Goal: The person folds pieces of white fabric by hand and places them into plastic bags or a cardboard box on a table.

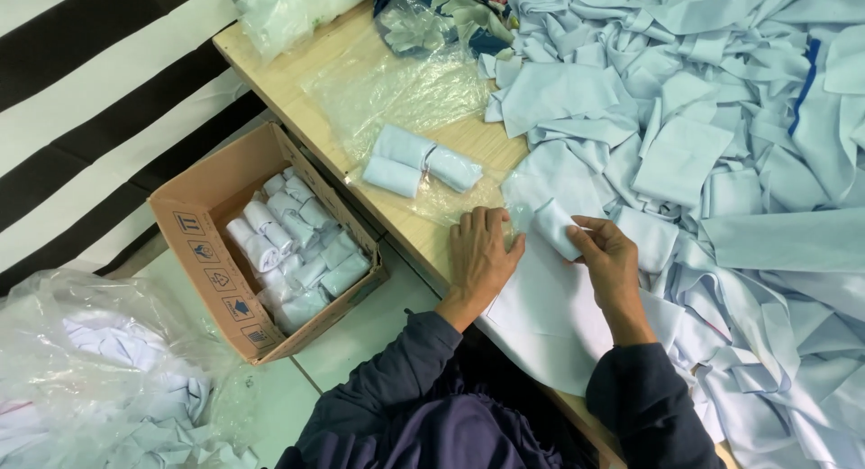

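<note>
- we've got a small rolled-up bundle of pale blue cloth (557,227) sitting on the table's near edge, on top of a flat sheet of the same fabric (541,307)
- our right hand (611,264) is pinching the roll with thumb and fingertips
- our left hand (482,253) lies flat with fingers together, pressing down just beside the roll
- two finished rolls in a clear bag (419,161) sit a bit further up the wooden table (288,81)
- huge heap of pale blue cloth pieces (712,118) on the right
- cardboard box (194,226) on the floor to the left, packed with more rolls
</note>
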